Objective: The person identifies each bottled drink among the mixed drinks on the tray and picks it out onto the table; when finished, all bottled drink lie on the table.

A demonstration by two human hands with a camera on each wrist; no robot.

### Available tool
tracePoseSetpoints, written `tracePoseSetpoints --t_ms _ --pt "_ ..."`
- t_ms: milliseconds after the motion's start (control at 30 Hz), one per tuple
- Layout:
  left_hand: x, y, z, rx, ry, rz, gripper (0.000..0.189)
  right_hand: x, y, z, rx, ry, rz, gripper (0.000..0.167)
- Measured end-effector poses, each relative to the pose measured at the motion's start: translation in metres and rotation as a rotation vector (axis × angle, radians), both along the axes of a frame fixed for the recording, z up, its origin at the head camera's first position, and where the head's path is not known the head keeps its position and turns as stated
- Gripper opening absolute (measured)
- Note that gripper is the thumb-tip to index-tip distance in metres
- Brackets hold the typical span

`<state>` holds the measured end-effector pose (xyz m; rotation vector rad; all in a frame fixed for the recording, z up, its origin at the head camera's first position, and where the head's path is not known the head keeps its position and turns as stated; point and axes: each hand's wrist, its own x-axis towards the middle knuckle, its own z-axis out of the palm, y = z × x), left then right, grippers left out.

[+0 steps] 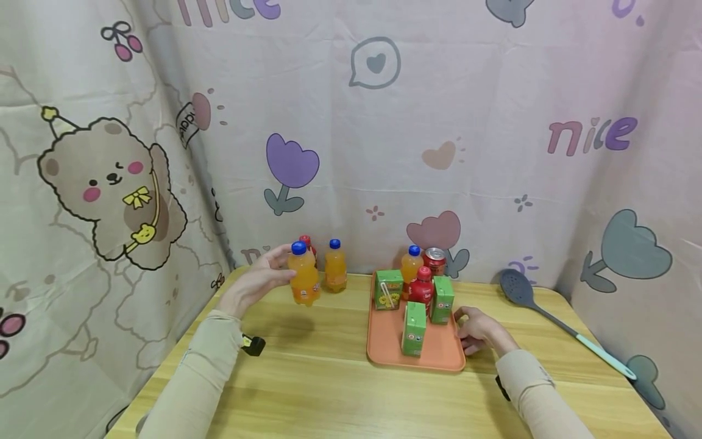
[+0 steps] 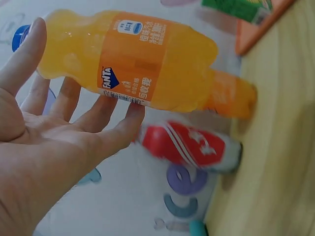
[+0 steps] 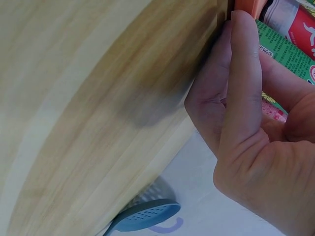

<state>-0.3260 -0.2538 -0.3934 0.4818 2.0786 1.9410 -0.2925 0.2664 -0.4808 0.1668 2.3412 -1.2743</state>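
My left hand [image 1: 262, 281] holds a Fanta bottle [image 2: 133, 59] of orange soda with a blue cap, thumb on one side and fingers on the other. The bottle is raised off the table and slightly tilted. Behind it stand a second orange soda bottle [image 1: 336, 268] and a red-labelled bottle [image 2: 187, 147], partly hidden in the head view. My right hand [image 1: 478, 331] grips the right rim of an orange tray [image 1: 439, 360]. On the tray are three green drink cartons [image 1: 414, 329], a red bottle [image 1: 421, 288], an orange soda bottle [image 1: 411, 263] and a red can [image 1: 435, 261].
A slotted spatula [image 1: 517, 288] with a mint handle lies at the table's right side. Printed curtains [image 1: 351, 152] hang behind and beside the wooden table [image 1: 318, 384]. A small black object [image 1: 253, 346] shows by my left wrist.
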Motion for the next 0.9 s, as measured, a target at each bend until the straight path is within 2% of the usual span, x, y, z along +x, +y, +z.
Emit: tracePoseSetpoints --t_ms 267,433,633,900 --pt "-0.011 -0.015 -0.022 -0.058 -0.034 0.107 0.076 0.000 0.001 0.001 -0.005 0.005 0.002 0.048" --pt "-0.014 -0.023 -0.031 -0.051 -0.078 0.177 0.086 -0.001 0.001 -0.001 0.014 0.006 0.000 0.049" --pt "-0.018 -0.034 -0.040 -0.037 -0.110 0.214 0.091 -0.002 0.001 -0.003 0.019 0.007 -0.012 0.045" --pt "-0.025 -0.043 -0.053 -0.054 -0.089 0.256 0.087 0.000 0.001 -0.003 -0.010 0.004 -0.015 0.048"
